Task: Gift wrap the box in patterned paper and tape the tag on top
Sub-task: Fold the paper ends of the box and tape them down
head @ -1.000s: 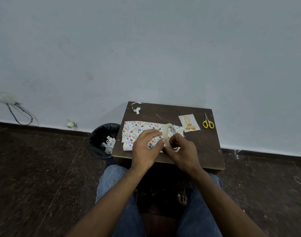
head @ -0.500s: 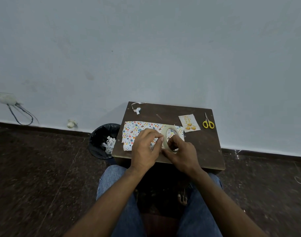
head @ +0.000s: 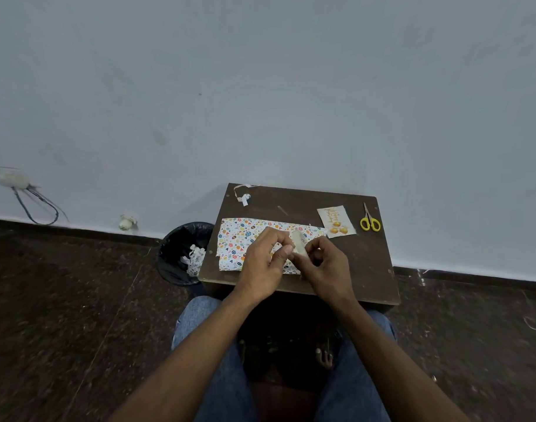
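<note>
The box wrapped in white paper with coloured dots and hearts lies flat on the small dark wooden table. Above its right half both hands hold a pale roll of tape, seen edge-on. My left hand pinches the roll from the left with curled fingers. My right hand grips it from the right. The gift tag, cream with yellow shapes, lies on the table at the back right, apart from the box.
Yellow-handled scissors lie right of the tag near the table's back right corner. A scrap of tape or paper sits at the back left corner. A black bin with paper scraps stands on the floor left of the table.
The tape roll has turned from showing its open ring to edge-on between my hands. Both hands stayed over the right half of the wrapped box.
</note>
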A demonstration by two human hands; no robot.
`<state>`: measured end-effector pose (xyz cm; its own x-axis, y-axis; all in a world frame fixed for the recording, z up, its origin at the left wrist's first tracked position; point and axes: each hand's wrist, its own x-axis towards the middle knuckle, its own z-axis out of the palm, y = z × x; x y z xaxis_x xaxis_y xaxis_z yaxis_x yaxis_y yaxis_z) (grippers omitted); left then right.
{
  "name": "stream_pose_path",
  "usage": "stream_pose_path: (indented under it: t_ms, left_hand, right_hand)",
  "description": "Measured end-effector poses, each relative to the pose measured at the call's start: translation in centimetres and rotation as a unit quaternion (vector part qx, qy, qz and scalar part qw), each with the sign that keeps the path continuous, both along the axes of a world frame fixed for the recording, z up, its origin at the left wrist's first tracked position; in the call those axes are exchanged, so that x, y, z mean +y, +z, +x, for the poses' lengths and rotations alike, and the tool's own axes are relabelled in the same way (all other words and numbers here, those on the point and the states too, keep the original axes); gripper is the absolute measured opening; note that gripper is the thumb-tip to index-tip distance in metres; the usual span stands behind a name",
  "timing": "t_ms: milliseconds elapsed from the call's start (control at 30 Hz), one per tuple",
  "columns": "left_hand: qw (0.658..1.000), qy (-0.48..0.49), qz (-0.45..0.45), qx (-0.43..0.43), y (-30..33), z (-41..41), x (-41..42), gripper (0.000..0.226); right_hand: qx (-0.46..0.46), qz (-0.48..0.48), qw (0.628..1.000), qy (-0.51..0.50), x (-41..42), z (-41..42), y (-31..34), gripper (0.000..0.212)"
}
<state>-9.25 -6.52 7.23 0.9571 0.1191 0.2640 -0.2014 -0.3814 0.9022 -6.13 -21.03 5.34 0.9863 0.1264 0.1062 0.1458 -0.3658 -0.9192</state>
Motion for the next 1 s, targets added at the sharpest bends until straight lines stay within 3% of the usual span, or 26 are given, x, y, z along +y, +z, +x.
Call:
stream_pose_path:
  t_ms: [200, 500, 600, 767, 1000]
  left_hand:
    - [0.996, 0.014, -0.039, 0.073, 0.7, 0.3, 0.3, 0.018]
    - [0.996, 0.001, -0.040, 0.078, 2.1, 0.6, 0.1, 0.029]
    - [0.994, 0.015, -0.059, 0.088, 2.0, 1.2, 0.5, 0.025]
    - [0.991, 0.004, -0.085, 0.103, 2.8, 2.3, 1.1, 0.022]
    - [0.984, -0.013, -0.155, 0.090, 3.3, 2.2, 1.1, 0.017]
  right_hand:
    - [-0.037, -0.049, 0.998, 0.017, -0.1, -0.1, 0.0, 0.036]
    - [-0.039, -0.045, 0.998, 0.004, 0.6, 0.0, 0.4, 0.032]
    - [-0.025, 0.001, 0.999, 0.031, 0.5, -0.2, 0.9, 0.040]
    - [-0.015, 0.095, 0.990, 0.099, 0.1, -0.4, 1.6, 0.013]
    - [0.073, 0.214, 0.969, 0.103, 0.5, -0.6, 2.4, 0.012]
